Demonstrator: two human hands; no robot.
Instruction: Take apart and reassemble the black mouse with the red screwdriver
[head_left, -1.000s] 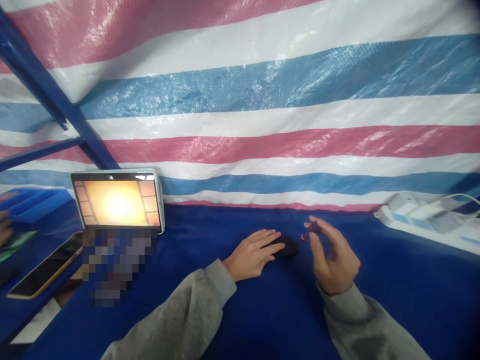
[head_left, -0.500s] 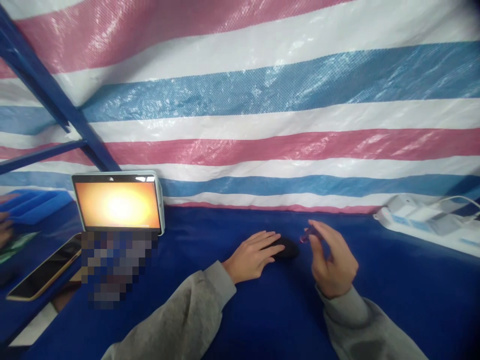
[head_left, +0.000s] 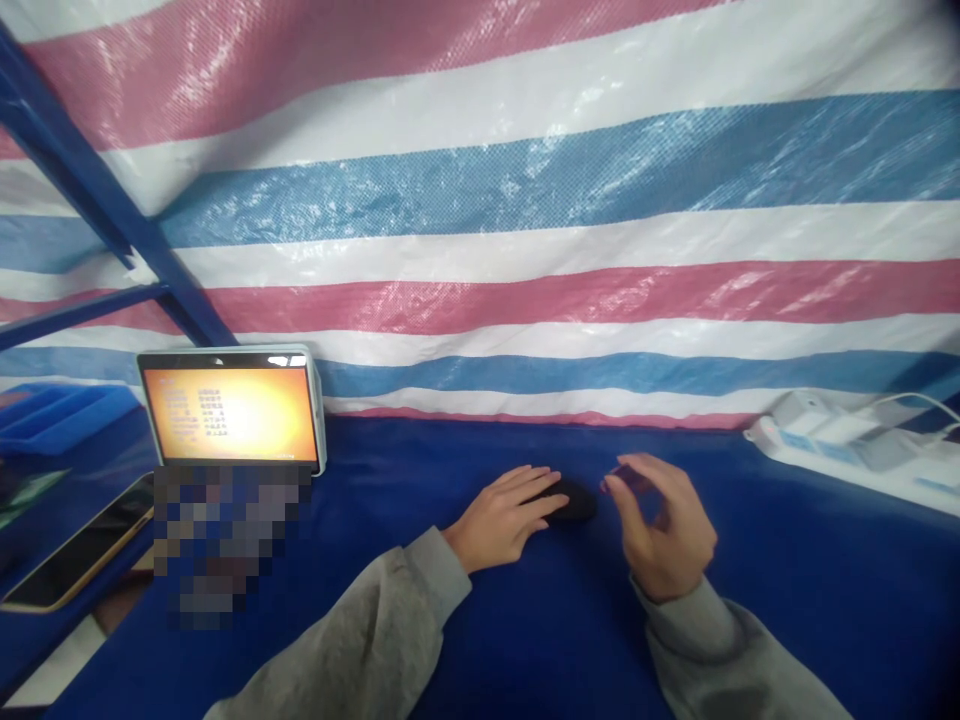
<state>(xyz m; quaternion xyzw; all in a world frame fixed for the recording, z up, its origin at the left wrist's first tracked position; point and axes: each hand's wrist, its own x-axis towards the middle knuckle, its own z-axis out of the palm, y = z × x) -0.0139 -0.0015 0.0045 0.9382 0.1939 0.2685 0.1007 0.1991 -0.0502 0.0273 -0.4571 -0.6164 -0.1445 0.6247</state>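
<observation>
A black rounded object (head_left: 576, 501), shaped like a computer mouse, lies on the blue tabletop. Across its left side rest the outstretched fingers of my left hand (head_left: 504, 515), palm down and touching it without wrapping round it. To the right of it, my right hand (head_left: 666, 530) is raised slightly with thumb and fingers brought together. Between those fingertips is a small dark pinkish-purple piece (head_left: 616, 482), blurred and partly covered, so its kind cannot be made out.
A tablet-like screen (head_left: 232, 415) with lines of text stands back left. In front lies a blurred-out patch, with a phone (head_left: 82, 545) beside it. Far left is a blue tray (head_left: 67, 415). A white power strip (head_left: 847, 465) with plugs sits right, before a striped tarpaulin (head_left: 525, 300).
Lines of text have appeared on the screen. My right fingertips have dipped and shifted slightly with the small piece. My left hand stays on the black object.
</observation>
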